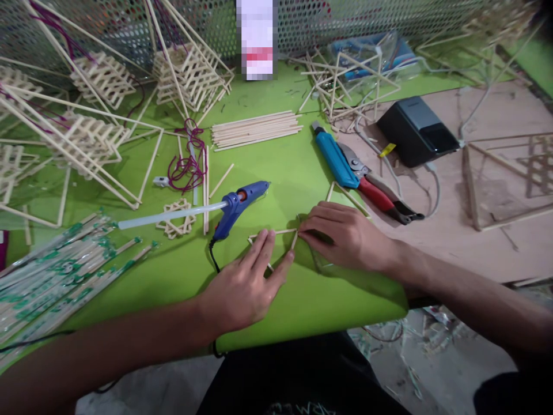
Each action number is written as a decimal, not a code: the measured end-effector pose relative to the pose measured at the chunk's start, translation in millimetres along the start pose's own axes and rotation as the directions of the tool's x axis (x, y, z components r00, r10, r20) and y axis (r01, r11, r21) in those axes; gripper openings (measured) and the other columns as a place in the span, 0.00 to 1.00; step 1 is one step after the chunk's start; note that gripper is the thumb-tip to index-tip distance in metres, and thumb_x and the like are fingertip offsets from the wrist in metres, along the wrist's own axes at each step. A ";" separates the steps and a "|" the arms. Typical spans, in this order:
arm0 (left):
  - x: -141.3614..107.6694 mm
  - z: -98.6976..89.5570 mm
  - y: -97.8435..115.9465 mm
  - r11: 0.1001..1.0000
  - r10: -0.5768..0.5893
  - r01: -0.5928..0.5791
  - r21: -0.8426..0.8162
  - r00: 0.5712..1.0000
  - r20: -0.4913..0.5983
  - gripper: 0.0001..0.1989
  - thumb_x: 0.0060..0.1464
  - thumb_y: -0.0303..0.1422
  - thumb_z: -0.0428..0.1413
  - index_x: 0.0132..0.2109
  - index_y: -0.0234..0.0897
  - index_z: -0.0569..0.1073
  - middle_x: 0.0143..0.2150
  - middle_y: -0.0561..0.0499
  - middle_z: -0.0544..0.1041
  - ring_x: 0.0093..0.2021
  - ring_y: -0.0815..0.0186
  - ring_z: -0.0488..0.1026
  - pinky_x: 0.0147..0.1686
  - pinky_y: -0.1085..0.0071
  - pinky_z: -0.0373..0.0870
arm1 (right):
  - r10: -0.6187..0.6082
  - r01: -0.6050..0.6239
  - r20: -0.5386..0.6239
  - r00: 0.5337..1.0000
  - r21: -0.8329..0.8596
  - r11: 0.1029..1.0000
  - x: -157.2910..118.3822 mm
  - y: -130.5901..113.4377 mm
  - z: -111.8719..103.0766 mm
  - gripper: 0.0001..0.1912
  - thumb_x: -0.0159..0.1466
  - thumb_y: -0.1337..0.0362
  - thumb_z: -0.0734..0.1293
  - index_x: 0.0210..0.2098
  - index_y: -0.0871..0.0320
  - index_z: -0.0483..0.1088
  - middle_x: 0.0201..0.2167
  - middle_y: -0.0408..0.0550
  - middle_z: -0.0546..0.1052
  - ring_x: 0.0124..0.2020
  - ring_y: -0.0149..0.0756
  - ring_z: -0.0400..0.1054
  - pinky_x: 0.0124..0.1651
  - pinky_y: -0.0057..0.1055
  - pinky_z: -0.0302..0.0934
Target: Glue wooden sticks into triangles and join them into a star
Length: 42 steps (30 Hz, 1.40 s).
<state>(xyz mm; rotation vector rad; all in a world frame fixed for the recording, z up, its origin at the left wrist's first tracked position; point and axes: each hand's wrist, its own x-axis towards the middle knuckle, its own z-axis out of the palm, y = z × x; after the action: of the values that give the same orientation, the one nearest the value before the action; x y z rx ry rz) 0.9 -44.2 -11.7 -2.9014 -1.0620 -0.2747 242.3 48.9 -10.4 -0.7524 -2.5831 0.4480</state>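
A small triangle of thin wooden sticks (283, 231) lies on the green table under both hands. My left hand (248, 282) rests over it, fingers stretched out and touching the sticks, the thumb apart against the right side. Thumb and fingertips of my right hand (345, 236) pinch the triangle's right corner; the exact contact is partly hidden. Left of the triangle lies a blue glue gun (242, 204) with a long translucent glue stick (173, 216) in its back. A small star-shaped stick piece (177, 219) is under that glue stick.
Loose sticks (257, 130) form a pile behind. A blue cutter (334, 155) and red-handled pruning shears (375, 196) lie right, near a black box-shaped device (417, 129) with cables. Stick frames (93, 141) and plastic-wrapped chopsticks (69, 271) occupy the left. Purple string (188, 164) lies tangled.
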 end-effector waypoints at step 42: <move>0.0 0.1 0.4 1.000 -0.007 0.006 0.019 1.000 0.030 0.31 0.61 0.35 0.58 0.67 0.27 0.62 0.64 0.22 0.66 0.67 0.36 0.58 0.55 0.53 0.75 | 0.052 -0.051 -0.012 0.999 0.056 0.997 -1.4 -2.2 -0.7 0.08 0.69 0.68 0.63 0.37 0.59 0.75 0.32 0.50 0.77 0.35 0.36 0.70 0.38 0.35 0.69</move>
<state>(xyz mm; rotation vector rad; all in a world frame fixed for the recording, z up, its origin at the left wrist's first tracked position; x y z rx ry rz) 1.2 -44.5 -11.8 -2.8952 -1.0725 -0.2212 242.8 46.5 -9.3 -0.8010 -2.5330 0.5268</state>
